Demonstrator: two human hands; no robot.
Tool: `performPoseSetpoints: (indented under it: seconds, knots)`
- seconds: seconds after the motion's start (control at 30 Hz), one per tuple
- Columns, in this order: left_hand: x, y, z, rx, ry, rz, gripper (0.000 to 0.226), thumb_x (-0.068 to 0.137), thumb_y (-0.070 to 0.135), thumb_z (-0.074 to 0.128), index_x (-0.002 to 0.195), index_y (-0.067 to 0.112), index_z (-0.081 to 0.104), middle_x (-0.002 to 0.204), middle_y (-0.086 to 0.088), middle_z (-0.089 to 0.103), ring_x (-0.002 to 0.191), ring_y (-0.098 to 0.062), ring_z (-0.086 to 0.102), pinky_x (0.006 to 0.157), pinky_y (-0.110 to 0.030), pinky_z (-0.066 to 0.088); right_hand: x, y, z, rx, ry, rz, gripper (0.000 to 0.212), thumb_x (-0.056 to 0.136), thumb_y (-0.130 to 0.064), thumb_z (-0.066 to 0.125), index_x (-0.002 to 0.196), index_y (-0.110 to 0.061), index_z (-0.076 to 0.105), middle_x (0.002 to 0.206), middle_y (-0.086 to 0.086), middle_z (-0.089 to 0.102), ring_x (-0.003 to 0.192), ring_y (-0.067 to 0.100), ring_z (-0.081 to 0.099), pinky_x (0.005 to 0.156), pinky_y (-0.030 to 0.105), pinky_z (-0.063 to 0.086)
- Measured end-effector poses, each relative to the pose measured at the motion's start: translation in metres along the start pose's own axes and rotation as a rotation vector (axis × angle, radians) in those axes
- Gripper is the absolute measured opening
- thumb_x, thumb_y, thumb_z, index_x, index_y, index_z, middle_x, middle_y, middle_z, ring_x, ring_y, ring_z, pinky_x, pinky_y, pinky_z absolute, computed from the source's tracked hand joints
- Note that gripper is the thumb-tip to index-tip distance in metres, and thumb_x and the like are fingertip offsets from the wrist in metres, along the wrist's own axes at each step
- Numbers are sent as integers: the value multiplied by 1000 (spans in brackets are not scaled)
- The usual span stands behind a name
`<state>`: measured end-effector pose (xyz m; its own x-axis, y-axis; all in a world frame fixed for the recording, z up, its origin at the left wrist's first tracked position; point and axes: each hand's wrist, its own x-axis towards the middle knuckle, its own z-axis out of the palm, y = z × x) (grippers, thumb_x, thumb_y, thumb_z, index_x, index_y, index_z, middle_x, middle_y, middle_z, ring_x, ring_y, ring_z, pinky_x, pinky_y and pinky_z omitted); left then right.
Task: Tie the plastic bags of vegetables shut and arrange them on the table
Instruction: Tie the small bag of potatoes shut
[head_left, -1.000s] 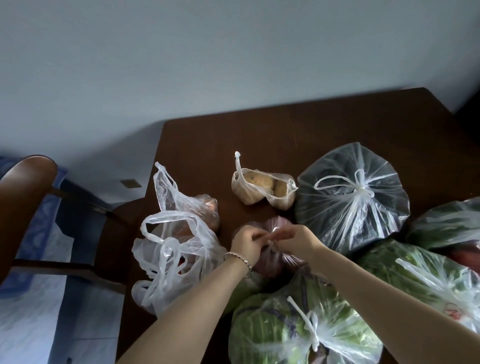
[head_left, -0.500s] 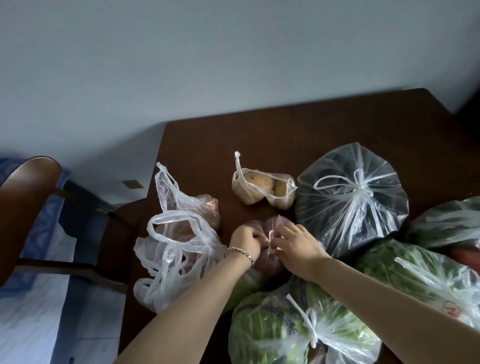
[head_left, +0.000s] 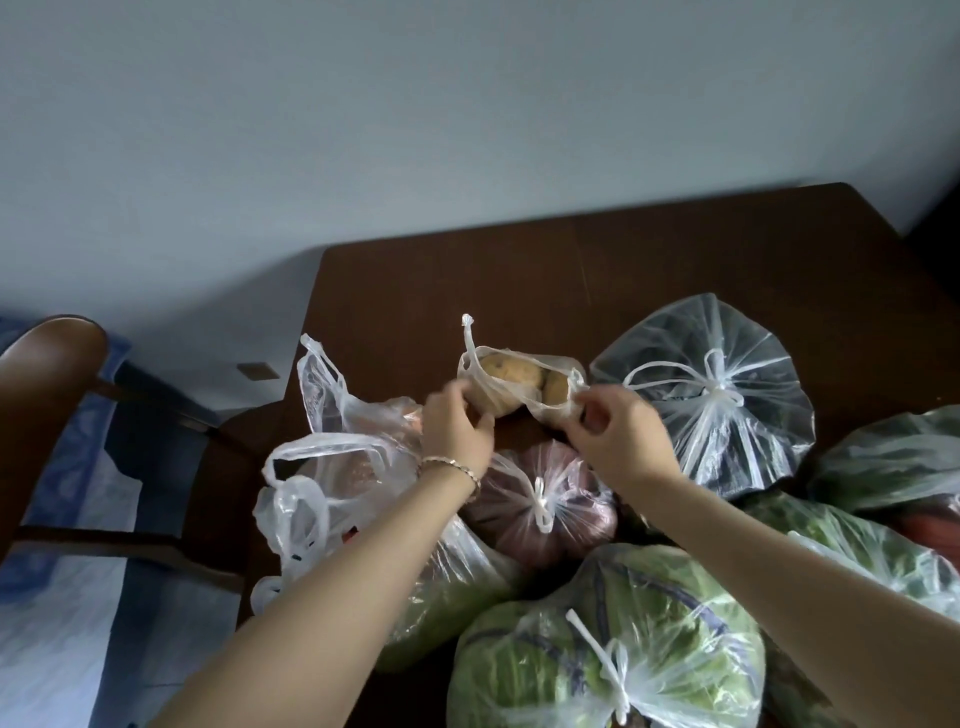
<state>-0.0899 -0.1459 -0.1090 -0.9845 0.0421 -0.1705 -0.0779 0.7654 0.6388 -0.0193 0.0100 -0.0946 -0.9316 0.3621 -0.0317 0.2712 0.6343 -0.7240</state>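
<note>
— Both hands have left the reddish bag (head_left: 540, 499), which now lies knotted on the near side of the table (head_left: 649, 260). They have gone up to the potato bag (head_left: 540, 410) just beyond it, about mid-table.

— What do they hold?

— Right hand (head_left: 618, 436) pinches the bag's right handle (head_left: 575, 387). Left hand (head_left: 457, 423) curls against the bag's left side, and I cannot tell whether it has any plastic in it. The left handle (head_left: 469, 343) stands free, twisted into a thin cord.

— Where might this fail?

— The film is thin, crinkly and slick. Pulled hard, so narrow a handle could stretch or tear, I think. The potatoes (head_left: 501, 376) look round, hard and heavy for such a small bag. If the mouth tips while it gapes, one could roll out across the smooth dark wood. A loose knot in slippery film may also slide open.

— And the neighbours?

— Close. A big clear bag (head_left: 711, 415), puckered under its bow, sits just beside the right hand. Two limp untied bags (head_left: 332, 467) slump at the table's left edge, where a careless sweep could drag them off.
</note>
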Motion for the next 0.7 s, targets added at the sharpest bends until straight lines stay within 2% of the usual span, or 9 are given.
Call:
performPoseSetpoints:
  seconds: [0.03, 0.1, 0.17, 0.27, 0.37, 0.43, 0.5, 0.57, 0.7]
  knots:
    - [7, 7, -6, -55, 124, 0, 46, 79, 21, 67, 120, 9, 50, 110, -12, 53, 103, -31, 54, 90, -42, 47, 11, -7, -5, 63, 102, 69, 37, 78, -33, 67, 106, -12, 57, 94, -1, 56, 81, 14, 53, 72, 29, 47]
    - [18, 22, -14, -107, 196, -52, 61, 75, 32, 71, 125, 7, 45, 122, -15, 47, 108, -30, 51, 91, -39, 46, 27, -17, -9, 64, 72, 213, 46, 77, -38, 66, 110, -11, 48, 103, 0, 47, 88, 16, 51, 76, 35, 47]
    - [27, 33, -18, -95, 127, -66, 46, 76, 35, 68, 110, 9, 53, 119, -14, 49, 106, -28, 52, 86, -34, 45, 41, -21, -5, -37, -74, 264, 23, 85, -35, 55, 88, -12, 53, 102, 6, 46, 85, 22, 50, 73, 34, 44]
    - [31, 47, -25, -132, 73, -11, 18, 88, 25, 56, 80, 9, 50, 98, -11, 57, 88, -26, 55, 69, -26, 37, 44, -26, -1, 7, -122, 285, 41, 93, -26, 38, 53, -16, 37, 72, 9, 49, 68, 25, 44, 62, 29, 32]
    - [25, 51, -31, -349, 52, -42, 22, 88, 19, 51, 72, 3, 49, 74, 1, 51, 74, -17, 45, 62, -27, 32, 41, -31, -9, 174, -31, 257, 44, 93, -26, 42, 53, -11, 31, 52, 1, 33, 52, 17, 32, 50, 31, 26]
    - [18, 49, -35, -403, 60, -72, 26, 83, 18, 52, 67, -2, 50, 64, -6, 48, 64, -19, 43, 60, -28, 34, 39, -31, -15, 257, 14, 248, 41, 90, -26, 47, 54, -13, 31, 53, 1, 35, 52, 15, 31, 49, 28, 26]
    - [12, 43, -40, -381, 98, -107, 25, 82, 15, 54, 61, 2, 46, 60, -2, 47, 58, -17, 41, 54, -26, 33, 35, -30, -18, 234, 12, 207, 40, 90, -25, 48, 56, -13, 32, 56, 2, 39, 53, 14, 33, 49, 26, 27]
    - [9, 36, -47, -384, 165, -105, 27, 81, 11, 55, 58, 10, 41, 59, 2, 45, 56, -14, 38, 50, -21, 32, 30, -31, -19, 154, -13, 110, 36, 90, -22, 49, 58, -12, 35, 56, 2, 41, 52, 14, 33, 48, 21, 28]
    - [-3, 29, -53, -472, 234, -56, 26, 79, 9, 61, 57, 17, 49, 74, 0, 54, 68, -14, 49, 61, -20, 38, 17, -34, -17, 119, 4, -72, 21, 88, -18, 55, 69, -8, 53, 65, -2, 51, 60, 12, 45, 56, 14, 35]
